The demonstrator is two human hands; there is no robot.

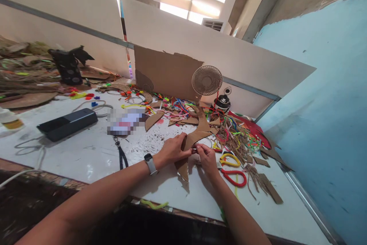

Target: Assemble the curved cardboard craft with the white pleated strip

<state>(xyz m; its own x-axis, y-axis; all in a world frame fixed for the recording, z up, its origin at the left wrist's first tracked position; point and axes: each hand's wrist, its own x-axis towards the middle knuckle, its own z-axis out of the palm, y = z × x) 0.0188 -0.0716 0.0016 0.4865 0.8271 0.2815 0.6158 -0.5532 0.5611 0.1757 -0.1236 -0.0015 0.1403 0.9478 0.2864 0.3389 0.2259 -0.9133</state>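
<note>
A curved, pointed piece of cardboard (197, 137) stands up from the white table between my hands. My left hand (171, 149) is closed around its lower part, thumb on the near face. On its right side, the thumb and fingers of my right hand (207, 158) are pinched together at the cardboard's edge; whatever they hold is too small to make out. Just right of that hand lie scissors with one yellow handle and one red handle (233, 177). A watch with a pale strap (151, 163) is on my left wrist.
A small fan (207, 80) stands at the back before a cardboard sheet (169, 71). Pipe cleaners, twine (232, 138) and cardboard scraps crowd the back right. On the left are a dark oblong device (69, 122), a blurred phone (126, 122) and a white bottle (10, 119).
</note>
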